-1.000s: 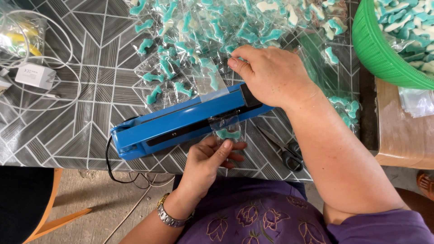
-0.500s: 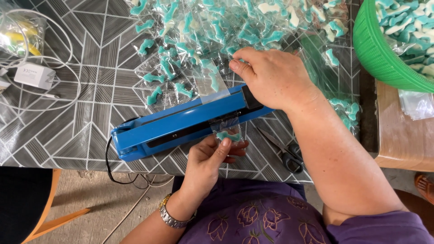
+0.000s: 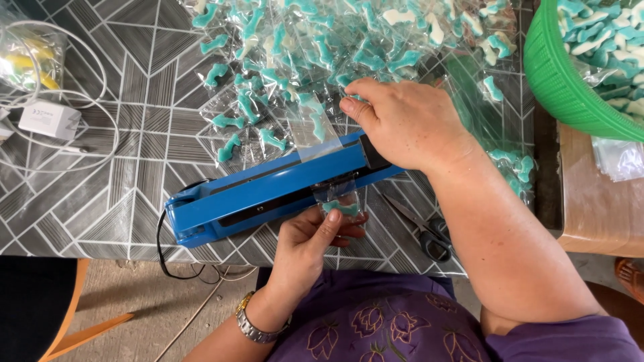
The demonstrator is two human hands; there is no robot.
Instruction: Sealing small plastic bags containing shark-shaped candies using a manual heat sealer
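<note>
Green basket (image 3: 557, 80) cut by right edge; scissors (image 3: 426, 231) partly under right forearm.

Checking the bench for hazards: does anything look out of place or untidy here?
Mostly orderly. Two small things: the scissors lie half under the right forearm near the table edge, and the blue heat sealer has its black cord dangling off the table.

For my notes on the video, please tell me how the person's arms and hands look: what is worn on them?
Both forearms are bare. The left hand has a silver metal link watch on its wrist. The right hand shows no ring or watch. A purple sleeve covers the right upper arm, part of a purple top with embroidered flower outlines. No gloves.
</note>
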